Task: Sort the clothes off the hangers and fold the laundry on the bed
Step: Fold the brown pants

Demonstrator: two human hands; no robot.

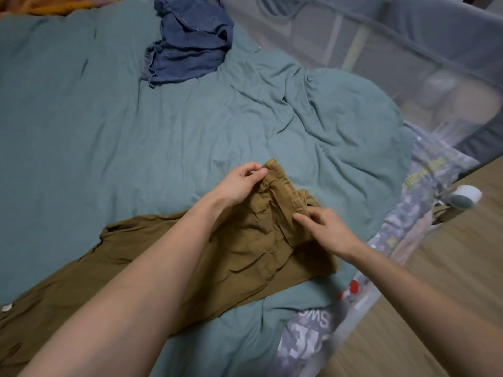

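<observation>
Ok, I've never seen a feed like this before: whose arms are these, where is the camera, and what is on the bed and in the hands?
There is no machine here. The one picture comes from a wide-angle camera worn on a person's head, looking forward and down, so the two bare arms are that person's own. The left hand and the right hand both pinch the waistband end of a pair of brown trousers, which lies spread across a rumpled teal duvet on the bed, its legs running toward the lower left. Farther off on the duvet sits a crumpled blue garment. Along the right edge are a grey mesh bed rail, a grey printed cloth and wooden floor.
</observation>
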